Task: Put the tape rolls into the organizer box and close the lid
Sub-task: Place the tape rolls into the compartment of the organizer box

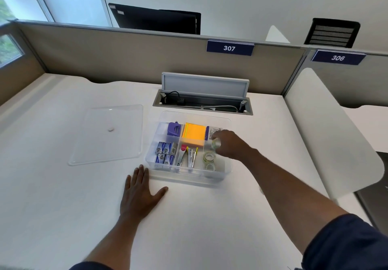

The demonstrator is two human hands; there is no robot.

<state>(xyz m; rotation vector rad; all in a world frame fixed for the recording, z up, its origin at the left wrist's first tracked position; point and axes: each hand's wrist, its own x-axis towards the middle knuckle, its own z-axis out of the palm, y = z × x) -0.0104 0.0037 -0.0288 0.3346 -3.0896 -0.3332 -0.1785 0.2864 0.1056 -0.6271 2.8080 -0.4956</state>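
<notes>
My right hand [227,143] reached over the organizer box [227,165] at about one o'clock, fingers closed around a tape roll [216,143] above the box's right-hand compartment. Two more tape rolls [209,160] already lay in that compartment, nearer me. My left hand [139,192] rested flat and open on the counter [63,206], just beside the box's near-left corner. The clear lid [109,134] lay at eleven o'clock, left of the box.

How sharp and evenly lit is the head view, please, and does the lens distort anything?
Head view: soft even daylight, faint shadows; wide-angle bending bows the partition and desk edges; the tape roll in the right hand is motion-blurred; the clear lid shows little glare.
</notes>
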